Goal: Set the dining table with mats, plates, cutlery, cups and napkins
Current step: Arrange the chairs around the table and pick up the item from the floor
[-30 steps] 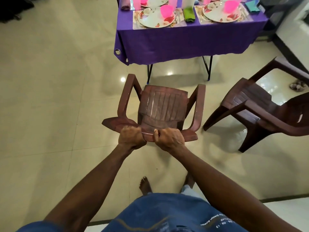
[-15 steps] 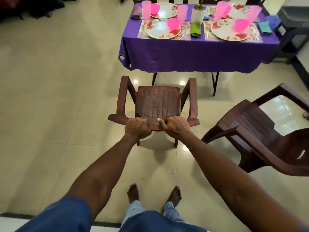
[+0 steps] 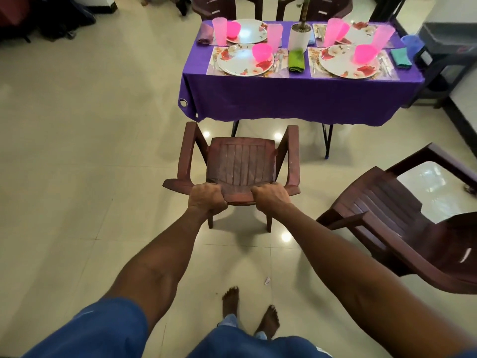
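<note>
A brown plastic chair [image 3: 240, 164] stands on the tiled floor in front of me, its seat facing the table. My left hand [image 3: 206, 198] and my right hand [image 3: 271, 197] both grip the top edge of its backrest. Beyond it stands the dining table under a purple cloth [image 3: 296, 99]. On the near side lie two floral mats with floral plates [image 3: 244, 64] [image 3: 348, 63], each with a pink bowl [image 3: 262, 51] on it. A folded green napkin [image 3: 296, 60] lies between them and a teal napkin [image 3: 401, 56] at the right end. Tall pink cups [image 3: 220, 29] stand by the far settings.
A second brown chair [image 3: 402, 220] stands tilted close on my right. A white pot with a plant [image 3: 300, 36] is at the table's middle. Two more chairs [image 3: 227, 6] are behind the table. A dark stand [image 3: 444, 52] is at the far right. My bare feet are on the tiles below.
The chair has been set upright on its legs and has moved forward toward the table. Both hands kept their grip on the backrest. More of the table has come into view.
</note>
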Demonstrator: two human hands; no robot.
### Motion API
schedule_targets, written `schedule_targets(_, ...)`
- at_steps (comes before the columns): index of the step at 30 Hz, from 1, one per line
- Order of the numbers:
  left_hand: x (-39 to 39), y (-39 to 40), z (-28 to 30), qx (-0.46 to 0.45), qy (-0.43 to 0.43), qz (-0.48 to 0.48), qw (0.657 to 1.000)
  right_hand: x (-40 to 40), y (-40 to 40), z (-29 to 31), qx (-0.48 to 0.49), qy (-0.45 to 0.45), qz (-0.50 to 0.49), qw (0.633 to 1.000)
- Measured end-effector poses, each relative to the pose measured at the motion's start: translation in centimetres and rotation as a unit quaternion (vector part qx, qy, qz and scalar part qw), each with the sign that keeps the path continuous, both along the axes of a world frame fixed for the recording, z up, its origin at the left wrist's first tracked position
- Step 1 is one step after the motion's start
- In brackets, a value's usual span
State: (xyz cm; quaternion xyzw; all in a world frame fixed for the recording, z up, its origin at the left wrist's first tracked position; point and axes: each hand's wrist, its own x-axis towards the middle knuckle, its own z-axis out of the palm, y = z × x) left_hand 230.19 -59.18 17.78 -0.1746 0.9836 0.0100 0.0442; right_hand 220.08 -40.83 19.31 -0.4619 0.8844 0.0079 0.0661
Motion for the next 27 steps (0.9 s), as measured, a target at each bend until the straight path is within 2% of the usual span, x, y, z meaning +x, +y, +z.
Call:
schedule_targets(7,-2.0,-1.8,-0.3,0.013,-0.005,-0.002,1.0,-1.6,-1.8,-0.7,0.015,0.032,-0.017,0.999)
schedule_targets(17,-2.5,-0.9,0.5,0.0,-0.021,-0.009,1.0,-1.2,-2.1,0.4,0.063,0.029,-0.052,0.996)
schedule_targets(20,-1.6,-0.6,-0.1,0.03,0.045,-0.031,0.998,-0.6,-1.5,-0.1,0.035,0.017,-0.068,0.997)
schedule_targets(24,0.2,2.0,-1.7,0.064,0.213,-0.117,0.968,0.6,0.7,-1.3,-0.063,0.017,-0.042,0.997)
schedule_targets(27,0.0,7.0,-2.8,0.093,0.259,-0.095,0.957,1.5,4.4,-2.2,-0.14,0.026,-0.087,0.986)
